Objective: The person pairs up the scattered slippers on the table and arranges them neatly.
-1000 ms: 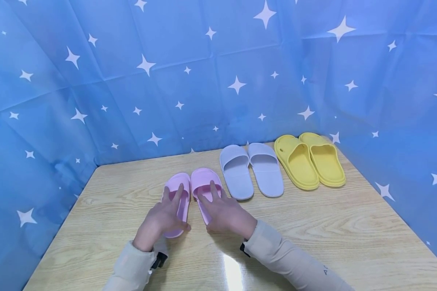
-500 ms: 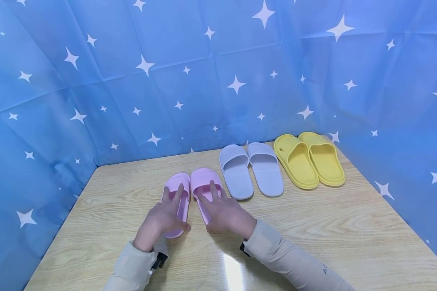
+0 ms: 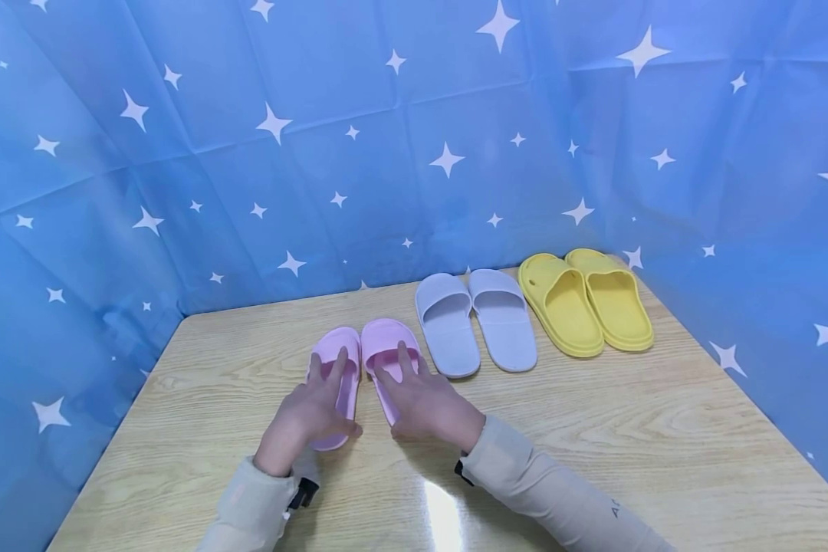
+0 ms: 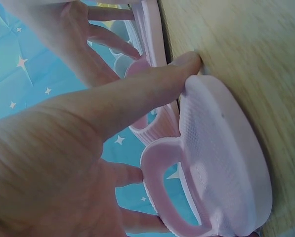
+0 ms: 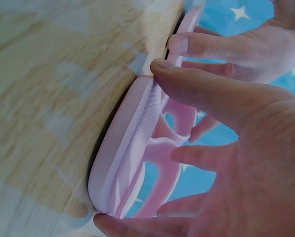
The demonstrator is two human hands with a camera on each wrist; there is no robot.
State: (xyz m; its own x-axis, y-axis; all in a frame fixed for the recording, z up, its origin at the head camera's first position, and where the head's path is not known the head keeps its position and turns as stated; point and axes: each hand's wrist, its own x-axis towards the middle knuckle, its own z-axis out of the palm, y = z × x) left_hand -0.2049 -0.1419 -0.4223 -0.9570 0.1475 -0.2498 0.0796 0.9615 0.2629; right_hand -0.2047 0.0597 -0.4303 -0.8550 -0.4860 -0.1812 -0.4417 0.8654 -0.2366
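Observation:
Two pink slippers lie side by side on the wood-grain table, open heels toward me. My left hand is over the left pink slipper, fingers spread and fairly straight. In the left wrist view its thumb lies at the inner edge of the sole, with other fingers by the strap. Over the right pink slipper is my right hand. The right wrist view shows its thumb at the sole's inner edge and a finger at the outer edge. Parts of both soles are hidden under the hands.
A pair of pale lavender slippers lies right of the pink pair. Farther right, yellow slippers sit near the table's back right corner. Blue cloth with white stars rises behind the table and along its sides.
The hands and the pink slippers keep their places. Only the camera view shifts very slightly.

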